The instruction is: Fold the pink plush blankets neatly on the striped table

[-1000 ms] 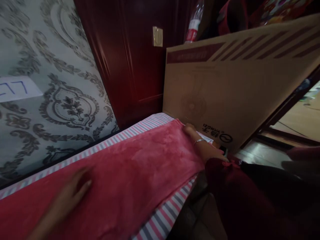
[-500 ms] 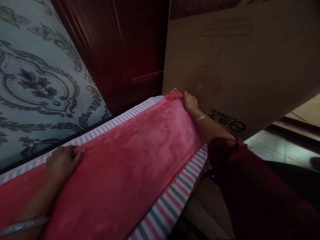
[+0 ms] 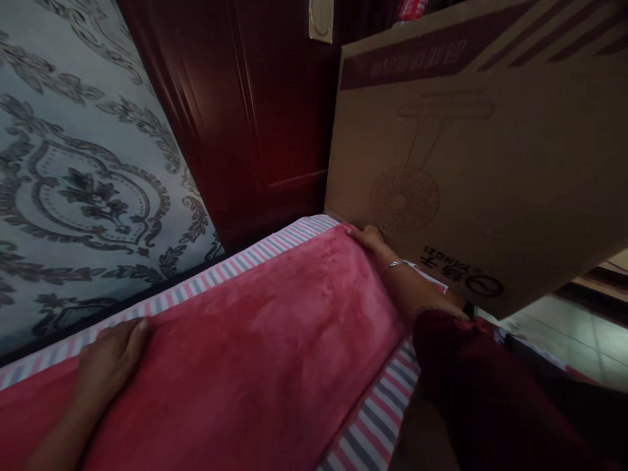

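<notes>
The red cloth point(image 3: 275, 340) runs out past the left and bottom edges, hiding most of the striped sheet point(image 3: 377, 413); the left hand's point(image 3: 110, 360) fingertips are out of sight; how the right hand's point(image 3: 371, 237) fingers grip is unclear; the top edge crops a red-labelled object point(image 3: 412, 9); the box's point(image 3: 466, 176) banner lettering is too faint to read.
</notes>
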`<state>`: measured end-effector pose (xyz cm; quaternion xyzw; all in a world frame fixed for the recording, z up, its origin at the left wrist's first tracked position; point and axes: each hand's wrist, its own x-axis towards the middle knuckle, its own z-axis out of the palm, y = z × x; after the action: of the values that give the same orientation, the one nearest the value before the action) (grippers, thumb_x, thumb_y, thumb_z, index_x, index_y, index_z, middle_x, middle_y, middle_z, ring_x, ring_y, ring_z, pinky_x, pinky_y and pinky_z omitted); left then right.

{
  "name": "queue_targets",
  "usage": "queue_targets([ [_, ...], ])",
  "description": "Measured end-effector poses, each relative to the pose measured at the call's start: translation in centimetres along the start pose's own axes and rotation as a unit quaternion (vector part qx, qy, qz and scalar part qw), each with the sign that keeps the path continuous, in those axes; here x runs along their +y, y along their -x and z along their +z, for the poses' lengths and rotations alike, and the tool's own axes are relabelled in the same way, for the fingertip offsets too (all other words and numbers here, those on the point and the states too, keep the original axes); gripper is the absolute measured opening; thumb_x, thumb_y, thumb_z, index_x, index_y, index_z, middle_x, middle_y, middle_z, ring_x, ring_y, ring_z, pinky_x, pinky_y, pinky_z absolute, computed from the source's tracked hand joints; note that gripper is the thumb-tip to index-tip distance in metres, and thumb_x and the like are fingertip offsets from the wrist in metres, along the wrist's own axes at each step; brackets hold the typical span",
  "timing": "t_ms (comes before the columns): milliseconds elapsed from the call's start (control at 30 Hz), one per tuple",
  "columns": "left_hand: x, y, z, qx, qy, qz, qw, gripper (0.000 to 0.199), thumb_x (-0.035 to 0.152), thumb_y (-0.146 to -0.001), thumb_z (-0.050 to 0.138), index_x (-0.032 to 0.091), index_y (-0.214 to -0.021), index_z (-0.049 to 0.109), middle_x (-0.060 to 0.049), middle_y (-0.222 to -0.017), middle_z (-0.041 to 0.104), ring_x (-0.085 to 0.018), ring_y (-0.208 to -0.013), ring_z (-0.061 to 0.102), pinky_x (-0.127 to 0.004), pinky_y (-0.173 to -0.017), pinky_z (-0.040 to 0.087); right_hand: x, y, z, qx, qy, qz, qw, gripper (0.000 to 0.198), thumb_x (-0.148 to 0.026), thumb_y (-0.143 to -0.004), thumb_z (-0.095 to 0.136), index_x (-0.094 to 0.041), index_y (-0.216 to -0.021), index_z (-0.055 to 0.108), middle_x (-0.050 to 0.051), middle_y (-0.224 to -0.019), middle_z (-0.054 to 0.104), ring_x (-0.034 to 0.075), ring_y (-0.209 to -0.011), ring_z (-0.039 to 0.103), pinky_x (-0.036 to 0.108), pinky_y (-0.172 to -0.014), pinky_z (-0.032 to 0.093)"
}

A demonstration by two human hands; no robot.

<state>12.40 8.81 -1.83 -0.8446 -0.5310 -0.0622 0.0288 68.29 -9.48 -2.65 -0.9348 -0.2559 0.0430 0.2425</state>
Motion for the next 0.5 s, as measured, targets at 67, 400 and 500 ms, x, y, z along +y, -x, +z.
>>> queue_targets([
  [67,-0.1,0.0,0.0,0.006,-0.010,0.006,1.000,0.052,0.045,-0.091,0.020,0.018,-0.098,0.064,-0.015,-0.107,0.073,-0.032,-0.106,0.063,-0.038,-0.080,0.045,-0.9,-0.1,0.4,0.016,0.008,0.007,1.000,0.047,-0.050,-0.091,0.063,-0.009,-0.112,0.072,0.019,-0.106,0.074,0.027,-0.097,0.071,0.028,-0.076,0.051],
  [400,-0.1,0.1,0.0,0.046,-0.071,-0.007,0.996,0.056,0.040,-0.097,0.016,0.015,-0.101,0.066,-0.017,-0.103,0.071,-0.032,-0.100,0.065,-0.038,-0.074,0.045,-2.3,0.6,2.1,0.056,0.047,-0.051,0.996,0.031,-0.032,-0.099,0.051,-0.018,-0.125,0.062,0.017,-0.121,0.071,0.026,-0.112,0.066,0.030,-0.089,0.047],
  [500,-0.4,-0.5,0.5,0.002,-0.058,-0.007,0.998,0.055,0.039,-0.098,0.019,0.012,-0.106,0.066,-0.018,-0.110,0.071,-0.031,-0.105,0.064,-0.037,-0.078,0.045,-2.0,0.7,1.4,0.030,0.062,-0.044,0.997,0.034,-0.037,-0.098,0.054,-0.017,-0.123,0.065,0.019,-0.122,0.070,0.027,-0.113,0.066,0.030,-0.088,0.048],
])
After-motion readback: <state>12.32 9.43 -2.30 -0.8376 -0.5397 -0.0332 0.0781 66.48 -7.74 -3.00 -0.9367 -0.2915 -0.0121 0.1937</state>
